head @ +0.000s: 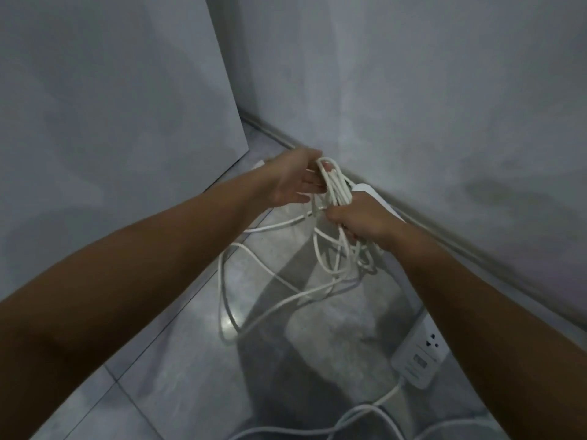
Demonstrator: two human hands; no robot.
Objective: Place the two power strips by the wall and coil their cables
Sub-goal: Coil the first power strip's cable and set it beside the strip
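Observation:
My right hand (362, 220) grips a bundle of white cable loops (336, 185) above the floor near the wall. My left hand (293, 181) is at the top of the same loops, its fingers hooked around them. Loose white cable (244, 281) trails from the bundle in wide loops over the floor. One white power strip (378, 198) lies along the base of the wall, partly hidden behind my right hand. A second white power strip (421, 354) lies by the wall at the lower right, partly covered by my right forearm, with its cable (359, 411) running along the bottom edge.
A grey wall (444, 106) runs diagonally on the right, with a baseboard at its foot. A grey panel (111, 106) stands upright on the left, forming a corner. The floor (178, 360) is grey tile with a glossy reflection.

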